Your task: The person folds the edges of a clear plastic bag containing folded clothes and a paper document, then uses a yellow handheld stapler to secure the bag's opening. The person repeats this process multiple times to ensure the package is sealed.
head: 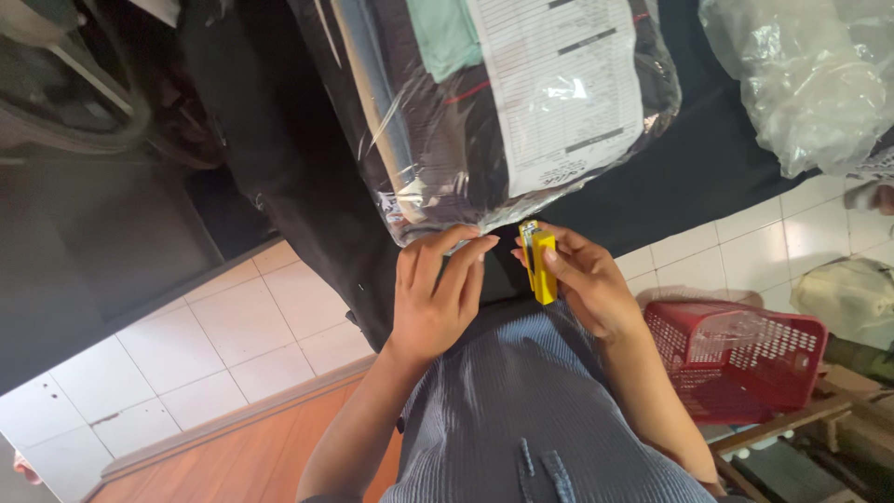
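Note:
A clear plastic bag (484, 102) packed with dark folded clothes and a white printed sheet lies on a black cloth-covered surface (670, 177). My left hand (436, 296) pinches the bag's near edge with its fingertips. My right hand (582, 279) grips a yellow stapler (539, 264), held upright right beside the same edge, its metal tip close to the plastic. My grey ribbed garment (521, 410) fills the bottom middle of the view.
A red plastic basket (740, 359) holding clear plastic stands at the right on a wooden frame. More crumpled clear plastic bags (801, 74) lie at the upper right. White floor tiles (233, 345) and a wooden strip (270, 447) are at the lower left.

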